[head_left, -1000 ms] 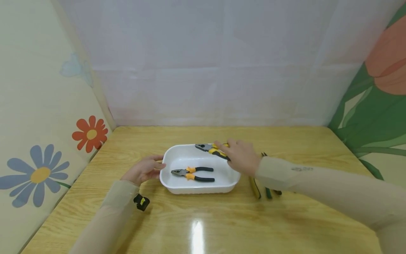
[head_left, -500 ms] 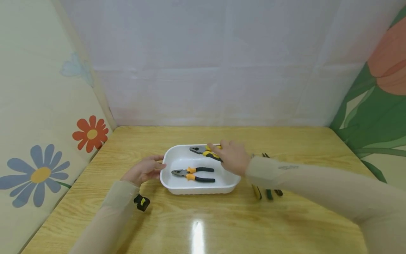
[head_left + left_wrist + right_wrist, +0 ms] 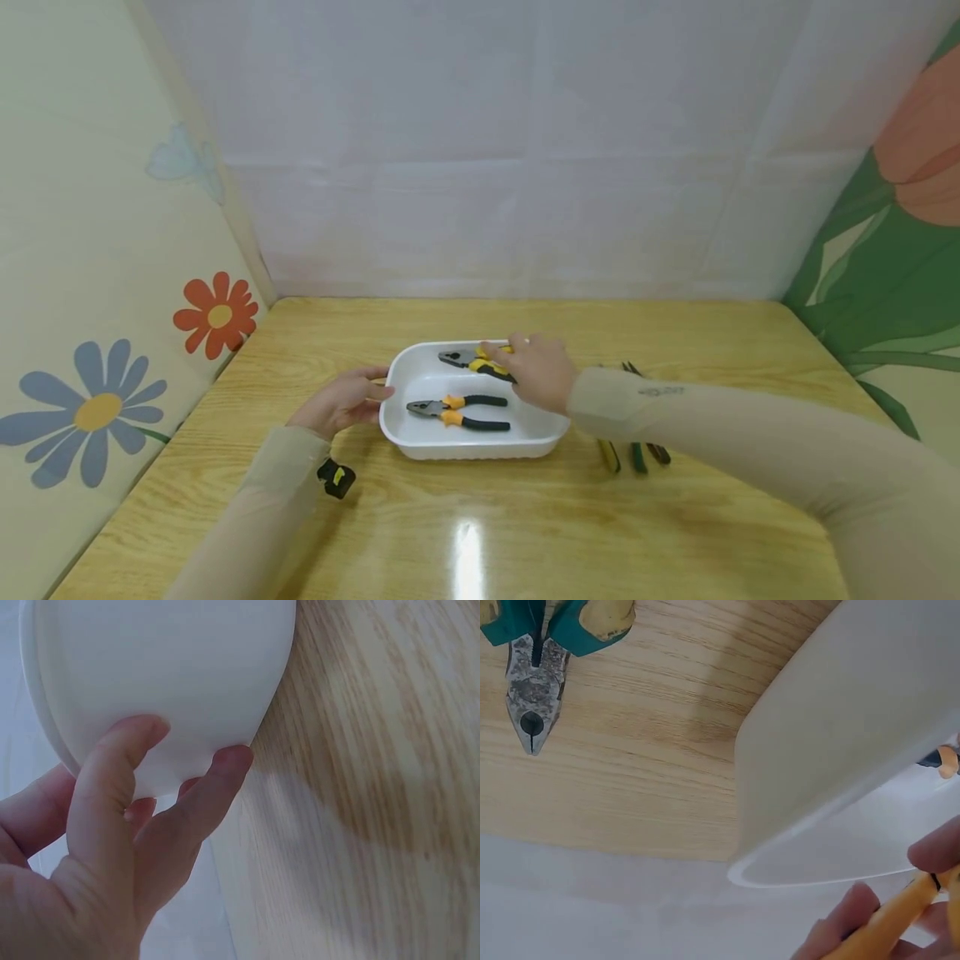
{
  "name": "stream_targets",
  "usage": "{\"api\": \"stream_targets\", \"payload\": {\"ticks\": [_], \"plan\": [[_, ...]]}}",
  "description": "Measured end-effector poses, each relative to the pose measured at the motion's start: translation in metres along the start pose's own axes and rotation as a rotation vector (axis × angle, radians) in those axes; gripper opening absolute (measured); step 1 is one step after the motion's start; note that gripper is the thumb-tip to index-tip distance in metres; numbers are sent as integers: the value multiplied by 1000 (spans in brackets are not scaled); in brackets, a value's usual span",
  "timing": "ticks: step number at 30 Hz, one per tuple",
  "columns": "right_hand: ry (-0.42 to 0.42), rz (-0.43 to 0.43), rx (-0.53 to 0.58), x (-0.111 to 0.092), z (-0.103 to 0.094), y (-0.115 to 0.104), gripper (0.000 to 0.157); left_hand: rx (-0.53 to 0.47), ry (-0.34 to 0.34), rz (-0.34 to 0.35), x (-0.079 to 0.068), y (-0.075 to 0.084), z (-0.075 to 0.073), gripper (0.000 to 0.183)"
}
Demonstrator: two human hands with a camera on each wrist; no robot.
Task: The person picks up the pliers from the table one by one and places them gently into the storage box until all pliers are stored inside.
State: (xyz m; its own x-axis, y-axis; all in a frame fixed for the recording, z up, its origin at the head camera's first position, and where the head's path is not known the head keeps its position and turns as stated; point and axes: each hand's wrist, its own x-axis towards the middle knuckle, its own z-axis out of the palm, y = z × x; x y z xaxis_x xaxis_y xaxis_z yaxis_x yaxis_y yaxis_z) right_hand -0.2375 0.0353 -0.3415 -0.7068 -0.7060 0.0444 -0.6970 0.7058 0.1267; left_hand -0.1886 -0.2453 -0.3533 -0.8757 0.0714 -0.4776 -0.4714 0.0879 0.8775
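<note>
Right hand (image 3: 542, 373) farther left over tray (image 3: 472, 451)

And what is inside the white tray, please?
Orange-and-black pliers lie in the white tray; the right hand holds yellow-and-black pliers at its far side. That hand covers part of their handles and of the tray's interior.

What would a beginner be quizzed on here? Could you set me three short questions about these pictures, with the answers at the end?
1. Pick one. The right hand holds: (a) nothing; (b) yellow-and-black pliers; (c) a spoon.
2. True or false: the left hand touches the white tray.
3. Fill the gap: the orange-and-black pliers lie ____ the tray.

Key: 1. b. 2. True. 3. Inside.
</note>
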Motion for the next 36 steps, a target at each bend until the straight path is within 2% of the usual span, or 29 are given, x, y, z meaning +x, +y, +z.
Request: {"api": "stream_targets", "payload": {"ticks": [8,16,23,32,36], "plan": [[-77,-14,64,8,-2,-3,64,2,1,0,1,1,0,59],[-85,-52,21,15,-3,-5,63,3,-3,-10,2,2,0,59],[-87,-76,-35,25,5,-6,64,9,-3,-7,2,1,1,59],[-154,-42,-2,33,1,-18,63,-2,15,-8,1,0,-1,60],[-152,-48,0,35,0,-21,61,9,26,-20,3,0,0,59]]}}
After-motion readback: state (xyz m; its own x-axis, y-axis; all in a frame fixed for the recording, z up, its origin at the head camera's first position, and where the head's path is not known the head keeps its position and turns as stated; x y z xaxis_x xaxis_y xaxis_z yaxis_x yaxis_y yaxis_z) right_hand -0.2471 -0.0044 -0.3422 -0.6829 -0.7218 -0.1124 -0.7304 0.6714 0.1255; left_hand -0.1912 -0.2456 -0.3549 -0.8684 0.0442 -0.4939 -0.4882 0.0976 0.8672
